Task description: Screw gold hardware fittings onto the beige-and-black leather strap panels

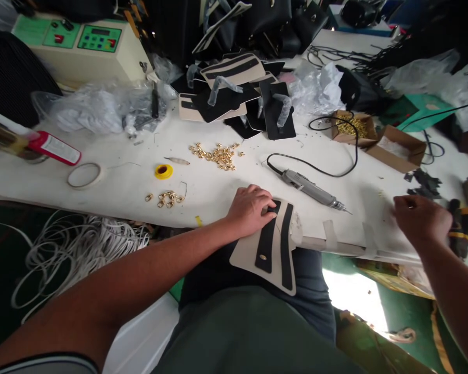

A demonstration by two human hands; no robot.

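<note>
My left hand (251, 210) grips the top of a beige panel with black strips (248, 250) at the table's front edge, fingers curled over it. The panel's lower part hangs over my lap, and a small gold fitting (262, 257) shows on one strip. Off to the right, my right hand (421, 218) is raised near the table edge, slightly blurred, its fingers curled together; whatever they may hold is hidden. Between the hands lies a grey electric screwdriver (312, 189) with a black cord. Small black pieces (425, 184) are just beyond my right hand.
Gold fittings (220, 156) lie in a pile, with more gold rings (167, 198) nearer the edge. A yellow spool (164, 171), a tape roll (84, 175) and a red bottle (58, 148) are at left. Black panels (278, 111) are stacked behind. Cardboard boxes (395, 148) stand right.
</note>
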